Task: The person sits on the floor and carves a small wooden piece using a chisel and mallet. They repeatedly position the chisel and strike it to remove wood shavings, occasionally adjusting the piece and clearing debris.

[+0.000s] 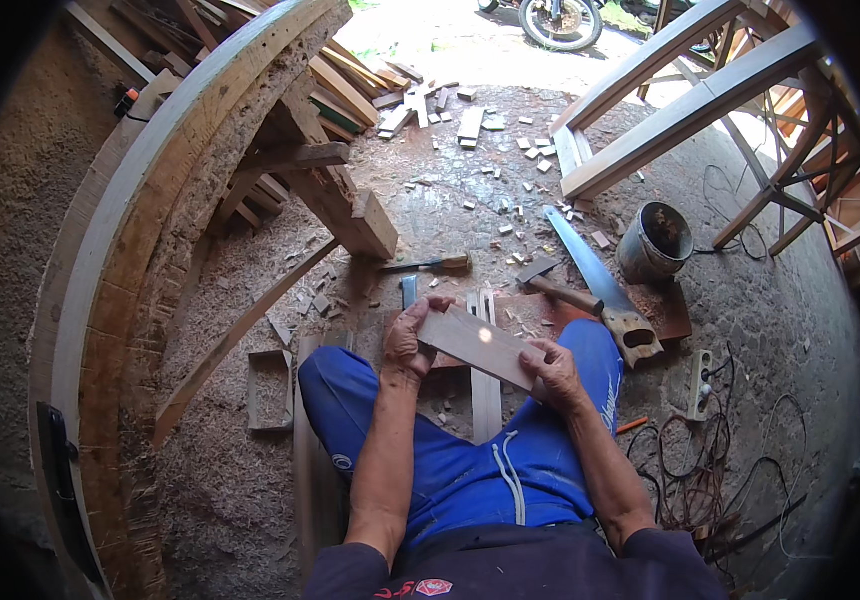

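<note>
Above my lap I hold a flat wooden board by its two ends, tilted down to the right. My left hand grips the upper left end, thumb along the top edge. At the lower right end, my right hand pinches the board between thumb and fingers. Between my knees, pale wooden strips run under the board. Beyond my right knee lie a hammer and a handsaw with a wooden handle. A chisel rests on the floor ahead of my left hand.
A heavy wooden workbench fills the left side. At right stand a metal bucket, a power strip and tangled cords. Wood offcuts and shavings litter the floor. A wooden frame leans at the far right; a motorcycle wheel shows beyond.
</note>
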`<action>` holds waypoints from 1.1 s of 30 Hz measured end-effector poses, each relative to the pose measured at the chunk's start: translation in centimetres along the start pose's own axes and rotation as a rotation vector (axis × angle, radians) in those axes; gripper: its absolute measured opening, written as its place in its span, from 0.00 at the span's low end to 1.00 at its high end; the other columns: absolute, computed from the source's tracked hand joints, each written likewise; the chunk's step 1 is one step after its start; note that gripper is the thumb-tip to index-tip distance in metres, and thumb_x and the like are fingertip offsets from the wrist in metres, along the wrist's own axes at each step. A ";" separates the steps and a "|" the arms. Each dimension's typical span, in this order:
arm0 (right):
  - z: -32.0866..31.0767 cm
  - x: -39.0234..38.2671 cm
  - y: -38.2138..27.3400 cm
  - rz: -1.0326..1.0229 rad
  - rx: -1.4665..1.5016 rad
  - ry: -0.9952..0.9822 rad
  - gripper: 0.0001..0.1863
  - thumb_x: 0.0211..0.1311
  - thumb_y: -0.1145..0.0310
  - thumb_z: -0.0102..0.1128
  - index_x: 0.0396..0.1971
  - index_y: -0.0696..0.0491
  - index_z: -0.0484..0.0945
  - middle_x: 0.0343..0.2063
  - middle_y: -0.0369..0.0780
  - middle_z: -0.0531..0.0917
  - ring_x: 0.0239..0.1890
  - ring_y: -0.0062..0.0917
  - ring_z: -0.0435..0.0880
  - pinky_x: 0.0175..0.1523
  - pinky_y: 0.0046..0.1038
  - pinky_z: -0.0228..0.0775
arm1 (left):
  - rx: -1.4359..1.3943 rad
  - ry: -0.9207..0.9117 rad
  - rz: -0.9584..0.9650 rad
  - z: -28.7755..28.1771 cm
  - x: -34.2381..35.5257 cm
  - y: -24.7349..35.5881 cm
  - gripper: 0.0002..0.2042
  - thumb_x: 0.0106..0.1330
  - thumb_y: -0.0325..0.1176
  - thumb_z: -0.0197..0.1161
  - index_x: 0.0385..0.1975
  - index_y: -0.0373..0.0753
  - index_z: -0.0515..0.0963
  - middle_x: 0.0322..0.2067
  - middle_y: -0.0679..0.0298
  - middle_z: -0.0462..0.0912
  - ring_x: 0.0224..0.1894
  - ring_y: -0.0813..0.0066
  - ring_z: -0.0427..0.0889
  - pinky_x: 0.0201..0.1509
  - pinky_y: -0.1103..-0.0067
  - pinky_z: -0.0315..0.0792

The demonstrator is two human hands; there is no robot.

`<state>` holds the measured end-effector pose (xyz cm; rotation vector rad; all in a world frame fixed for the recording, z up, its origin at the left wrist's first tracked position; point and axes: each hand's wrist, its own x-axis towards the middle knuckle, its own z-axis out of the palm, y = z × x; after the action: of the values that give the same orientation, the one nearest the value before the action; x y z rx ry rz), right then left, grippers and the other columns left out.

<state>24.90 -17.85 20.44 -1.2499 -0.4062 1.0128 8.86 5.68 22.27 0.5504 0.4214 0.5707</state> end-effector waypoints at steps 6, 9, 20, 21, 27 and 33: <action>1.5 0.7 -0.2 0.091 -0.078 -0.009 0.24 0.64 0.56 0.74 0.49 0.61 0.83 0.34 0.38 0.87 0.33 0.17 0.83 0.39 0.21 0.75 | -0.213 0.249 -0.075 -7.8 1.4 -1.2 0.27 0.79 0.56 0.46 0.48 0.34 0.80 0.45 0.50 0.87 0.57 0.51 0.81 0.65 0.55 0.74; 0.0 1.2 -0.9 0.113 -0.002 0.071 0.23 0.67 0.55 0.71 0.49 0.61 0.84 0.33 0.37 0.86 0.32 0.15 0.82 0.37 0.20 0.74 | -0.087 0.351 -0.042 -2.1 1.5 -2.4 0.39 0.76 0.69 0.37 0.67 0.38 0.66 0.61 0.50 0.77 0.63 0.53 0.77 0.67 0.55 0.70; -0.1 4.1 0.0 -0.169 -0.187 0.214 0.22 0.73 0.53 0.64 0.48 0.60 0.84 0.35 0.34 0.85 0.36 0.14 0.80 0.43 0.20 0.73 | 1.667 0.460 0.776 -1.2 0.7 -4.4 0.43 0.60 0.27 0.67 0.77 0.41 0.54 0.74 0.43 0.55 0.76 0.45 0.56 0.79 0.62 0.51; -0.7 4.0 -0.1 -0.207 -0.271 0.235 0.22 0.73 0.53 0.64 0.48 0.61 0.84 0.35 0.34 0.85 0.36 0.15 0.81 0.43 0.20 0.74 | 1.853 0.238 0.719 1.1 0.5 -4.7 0.43 0.59 0.27 0.67 0.77 0.43 0.55 0.74 0.44 0.54 0.77 0.44 0.54 0.80 0.61 0.50; 1.7 4.0 -5.7 -0.290 -0.583 0.014 0.27 0.72 0.48 0.61 0.52 0.59 0.84 0.39 0.48 0.88 0.41 0.27 0.87 0.47 0.29 0.77 | 1.970 -0.215 0.683 5.2 1.3 -3.6 0.45 0.46 0.28 0.74 0.71 0.50 0.65 0.70 0.53 0.66 0.73 0.44 0.63 0.76 0.60 0.60; -3.1 10.8 -9.7 -0.311 -1.343 0.114 0.26 0.71 0.46 0.57 0.54 0.53 0.81 0.44 0.50 0.84 0.50 0.47 0.83 0.56 0.45 0.75 | 0.817 0.114 0.464 0.2 2.8 -1.4 0.25 0.67 0.22 0.66 0.64 0.36 0.70 0.57 0.62 0.79 0.57 0.71 0.78 0.61 0.73 0.75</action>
<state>36.84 -10.67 25.55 -2.2976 -1.2581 0.2959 11.63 6.32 20.99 1.4267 0.6430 0.8748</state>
